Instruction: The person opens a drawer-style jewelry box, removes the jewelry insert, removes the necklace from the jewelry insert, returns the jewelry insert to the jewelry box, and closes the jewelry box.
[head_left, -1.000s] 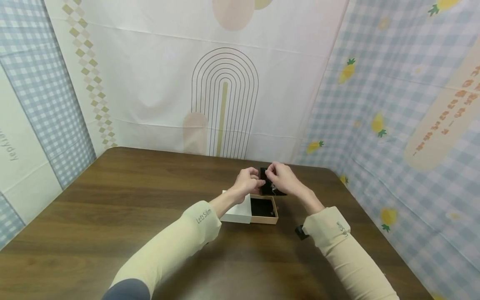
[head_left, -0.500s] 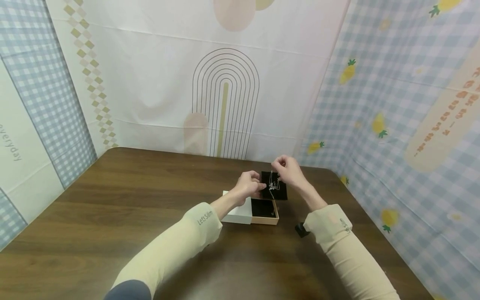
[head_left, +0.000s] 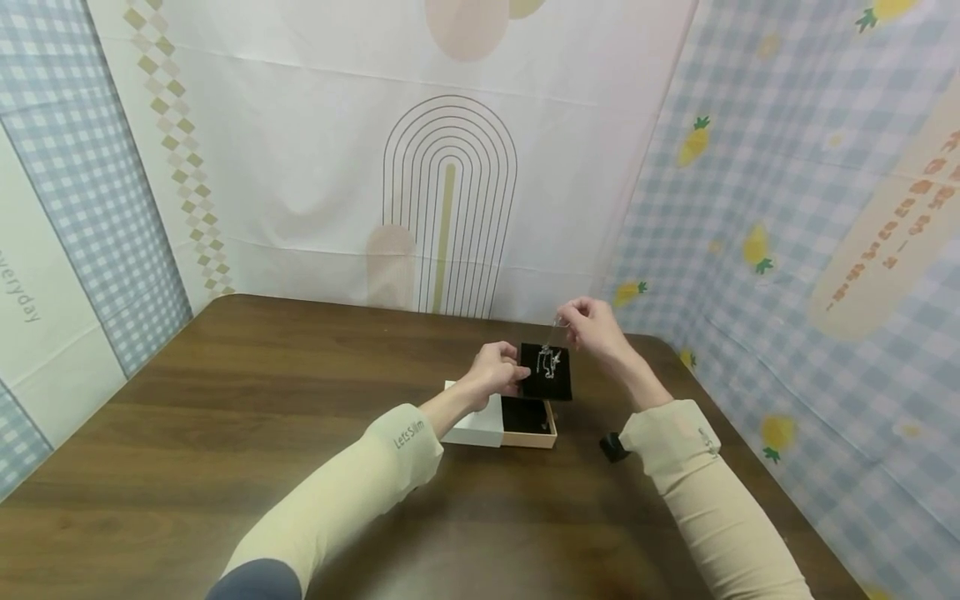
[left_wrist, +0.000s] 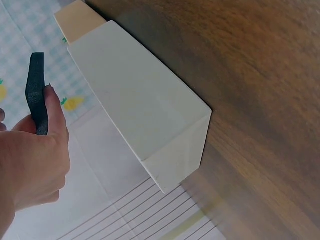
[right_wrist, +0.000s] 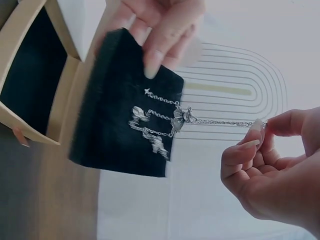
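A black velvety pad [right_wrist: 110, 115] is pinched at its edge by my left hand [head_left: 496, 370], held above an opened drawer-style box. My right hand [head_left: 595, 327] pinches the chain of a silver necklace [right_wrist: 182, 120], up and to the right of the pad. Several dangling charms of the necklace hang in front of the pad's face in the right wrist view; whether they touch it I cannot tell. Below the hands lies the box, its white sleeve [left_wrist: 135, 90] partly covering a tan inner tray [head_left: 528, 439] with a black lining.
The box rests on a dark brown wooden table [head_left: 262, 433]. A small black object [head_left: 612, 447] sits at my right cuff. Patterned cloths [head_left: 315, 167] hang behind the table and along its sides.
My right hand has risen and moved right, drawing the necklace's chain up from the pad. The left hand stays nearly in place, still holding the pad, whose face now shows more.
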